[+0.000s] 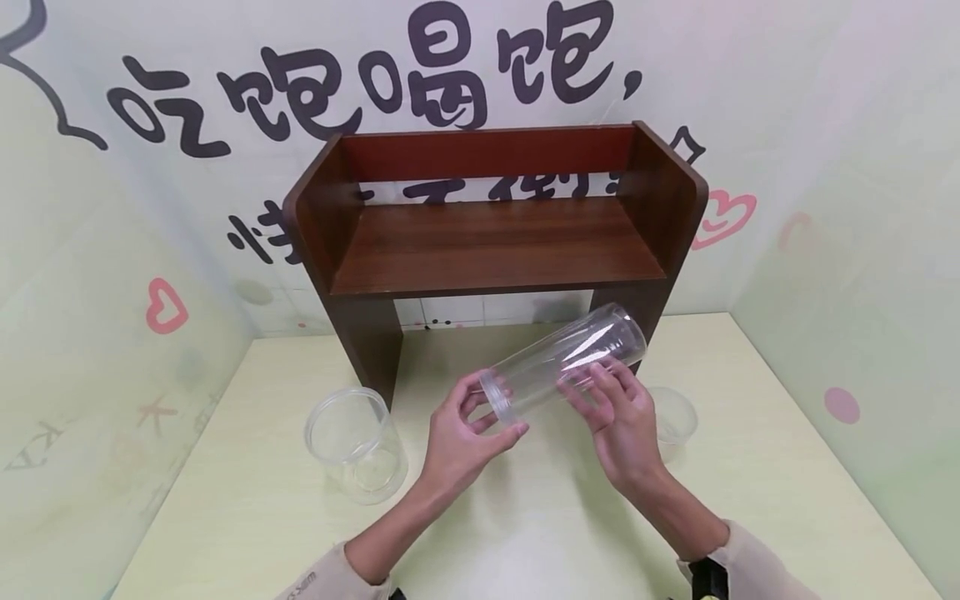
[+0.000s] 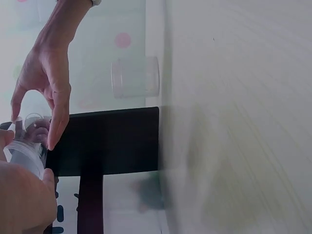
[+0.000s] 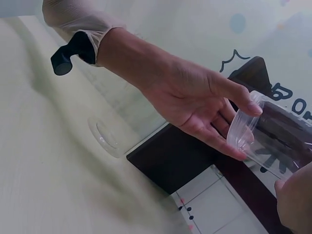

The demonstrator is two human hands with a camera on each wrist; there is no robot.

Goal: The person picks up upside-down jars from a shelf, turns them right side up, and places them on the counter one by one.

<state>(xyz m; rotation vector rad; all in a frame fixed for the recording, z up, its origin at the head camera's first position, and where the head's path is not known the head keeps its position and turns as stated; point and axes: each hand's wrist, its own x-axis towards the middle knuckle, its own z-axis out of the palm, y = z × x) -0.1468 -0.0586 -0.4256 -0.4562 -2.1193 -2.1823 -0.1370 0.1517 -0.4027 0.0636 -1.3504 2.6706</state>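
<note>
A tall clear plastic jar is held in the air, tilted, with its ribbed mouth end low on the left and its base high on the right. My left hand grips it round the mouth end, thumb on the near side. Nearer the base, my right hand holds the jar between thumb and fingers. In the left wrist view the right hand reaches down to the jar's end. The right wrist view shows the left hand round the ribbed rim. Whether a lid covers the mouth, I cannot tell.
A dark brown wooden shelf stands at the back of the pale table. A wide clear jar stands on the left. Partly behind my right hand is a smaller clear container. Printed walls enclose the table.
</note>
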